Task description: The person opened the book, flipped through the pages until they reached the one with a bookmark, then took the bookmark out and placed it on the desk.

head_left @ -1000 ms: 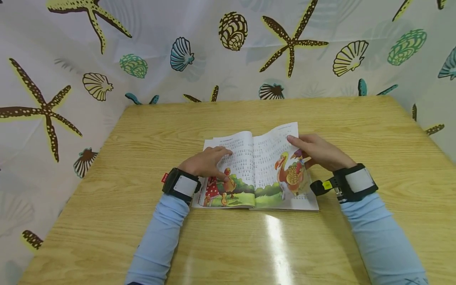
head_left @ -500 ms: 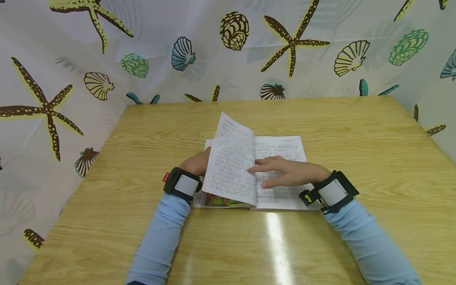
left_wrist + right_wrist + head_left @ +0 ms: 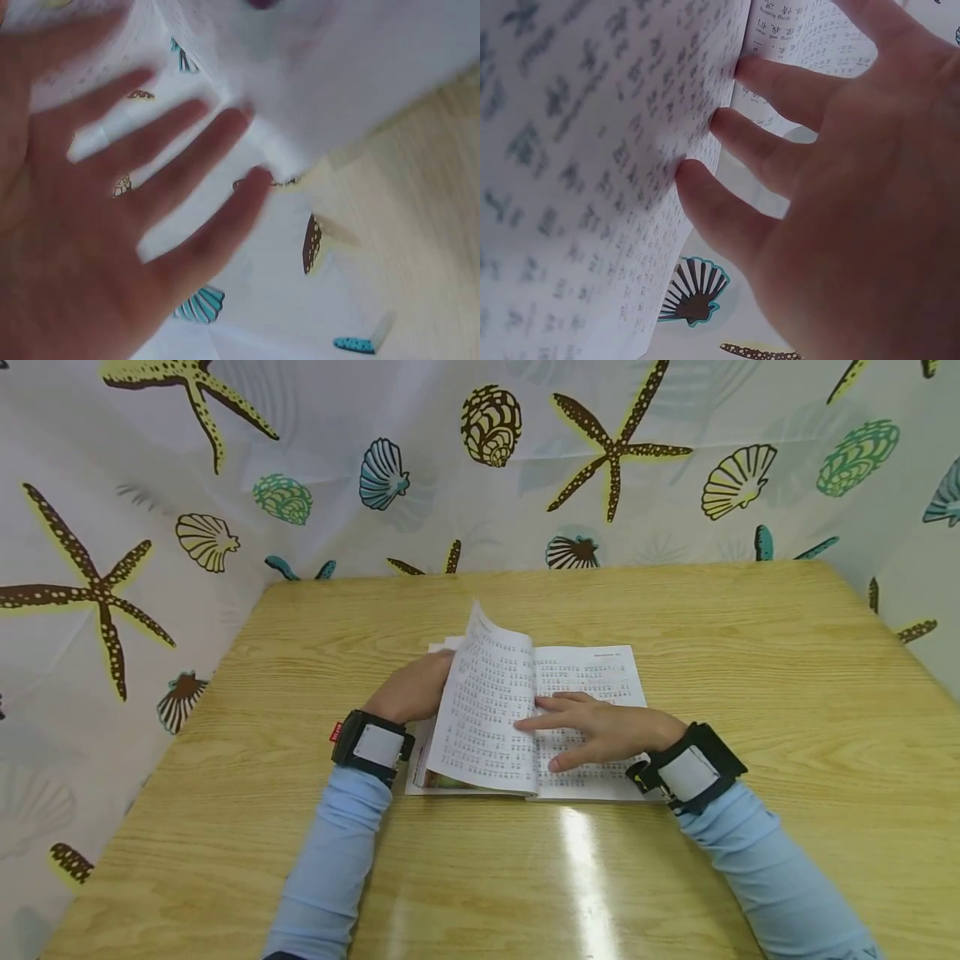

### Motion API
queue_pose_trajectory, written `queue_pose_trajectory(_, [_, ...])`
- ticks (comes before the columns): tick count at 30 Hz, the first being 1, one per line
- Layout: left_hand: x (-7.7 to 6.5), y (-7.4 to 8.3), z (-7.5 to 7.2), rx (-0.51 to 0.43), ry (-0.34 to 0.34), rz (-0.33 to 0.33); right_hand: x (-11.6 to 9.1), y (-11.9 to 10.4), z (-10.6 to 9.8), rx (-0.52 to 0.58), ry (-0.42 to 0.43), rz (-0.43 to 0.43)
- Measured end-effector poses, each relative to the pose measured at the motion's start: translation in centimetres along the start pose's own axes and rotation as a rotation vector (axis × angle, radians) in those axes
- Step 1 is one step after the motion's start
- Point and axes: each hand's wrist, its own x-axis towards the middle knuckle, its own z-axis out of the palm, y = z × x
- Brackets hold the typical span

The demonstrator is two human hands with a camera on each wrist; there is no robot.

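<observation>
An open book (image 3: 592, 667) of small printed text lies on the table. One raised page (image 3: 480, 718) leans over toward the left side, its top corner curling up. My right hand (image 3: 611, 731) is over the right-hand page, fingers stretched left. In the right wrist view its fingertips (image 3: 694, 174) touch the raised page (image 3: 562, 172). My left hand (image 3: 415, 689) is at the book's left side, its fingers hidden behind the raised page in the head view. The left wrist view shows that left hand (image 3: 127, 202) with fingers spread, blurred, beside the pale paper (image 3: 292, 67).
The wooden table (image 3: 480, 877) extends around the book on all sides. A white cloth (image 3: 435, 410) printed with starfish and shells hangs behind it and along the left and right. Both wrists wear black straps (image 3: 372, 745).
The right hand has carried a page from the right over to the left, covering the duck pictures. Since half a second ago, the left hand has shifted slightly up and left.
</observation>
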Motion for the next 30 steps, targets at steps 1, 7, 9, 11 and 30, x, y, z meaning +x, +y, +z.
queue_pose_trajectory(1, [0.0, 0.1, -0.2, 0.021, 0.07, -0.037, 0.0, 0.0, 0.0, -0.003, 0.001, 0.003])
queue_pose_trajectory(7, [0.1, 0.5, -0.6, -0.003, 0.282, -0.087, 0.1, -0.1, 0.0, -0.012, 0.004, 0.009])
queue_pose_trajectory(9, [0.2, 0.6, -0.5, 0.038, 0.166, -0.059, 0.1, -0.1, 0.0, -0.013, 0.006, 0.01])
queue_pose_trajectory(11, [0.3, 0.7, -0.2, 0.083, -0.018, -0.062, 0.1, -0.2, 0.0, -0.008, 0.006, 0.014])
queue_pose_trajectory(30, [0.4, 0.9, 1.0, 0.061, -0.324, -0.201, -0.2, 1.1, -0.6, -0.088, 0.112, 0.111])
